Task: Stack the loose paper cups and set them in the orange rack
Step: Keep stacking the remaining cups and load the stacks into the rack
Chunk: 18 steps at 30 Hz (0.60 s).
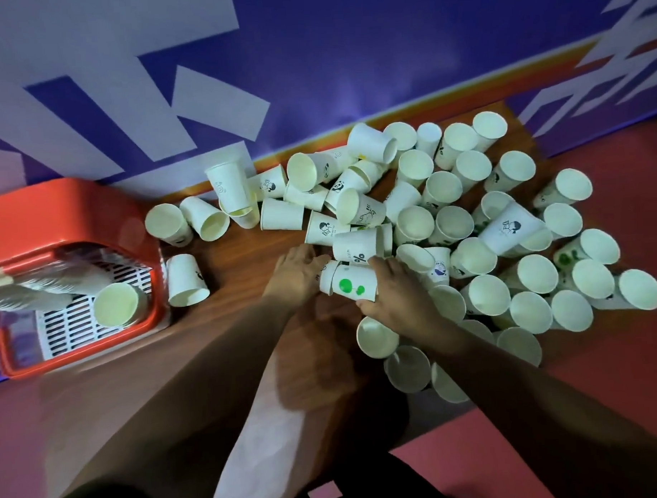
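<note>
Just below the frame's centre, the left hand [298, 272] and right hand [395, 295] grasp a green-dotted cup [352, 285] lying on its side, one hand at each end with fingers curled round it. Loose paper cups [509, 229] sprawl over the wooden desk [245, 248] across the centre and right, some upright, some tipped. The orange rack [94, 205] sits at the left edge, with a stack of cups [41, 292] lying in it. The cups look feather-light, thin-walled and easily crushed. They are probably best held gently round the wall near the stiffer rolled rim and slid straight in when nesting.
</note>
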Tool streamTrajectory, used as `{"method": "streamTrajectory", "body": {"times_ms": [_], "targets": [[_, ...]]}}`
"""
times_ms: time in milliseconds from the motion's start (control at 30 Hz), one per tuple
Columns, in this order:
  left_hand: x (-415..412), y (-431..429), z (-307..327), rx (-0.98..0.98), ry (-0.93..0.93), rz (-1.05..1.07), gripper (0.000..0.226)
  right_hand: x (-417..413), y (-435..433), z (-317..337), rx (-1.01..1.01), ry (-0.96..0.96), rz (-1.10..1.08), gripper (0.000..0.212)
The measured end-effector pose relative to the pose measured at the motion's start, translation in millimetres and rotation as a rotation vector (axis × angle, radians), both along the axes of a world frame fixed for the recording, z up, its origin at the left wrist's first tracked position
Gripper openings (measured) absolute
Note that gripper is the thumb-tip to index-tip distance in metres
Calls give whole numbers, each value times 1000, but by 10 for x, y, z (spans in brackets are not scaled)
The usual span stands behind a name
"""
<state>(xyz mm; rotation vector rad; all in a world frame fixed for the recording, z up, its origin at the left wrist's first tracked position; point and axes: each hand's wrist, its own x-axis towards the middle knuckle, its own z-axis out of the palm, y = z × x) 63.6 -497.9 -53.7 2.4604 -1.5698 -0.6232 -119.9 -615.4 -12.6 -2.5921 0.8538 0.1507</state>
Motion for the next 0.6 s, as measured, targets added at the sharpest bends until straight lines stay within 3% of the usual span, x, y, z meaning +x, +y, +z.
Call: {"method": "streamTrajectory", "body": {"times_ms": [200,367,600], "targets": [[93,388,12,-153,26,64,67,12,-55,254,81,-141,-34,78],[234,935,280,-338,165,377,68,282,135,470,258,-244,-99,74],[574,1882,699,-578,274,575,81,944,657,682,421,-204,-79,69]]}}
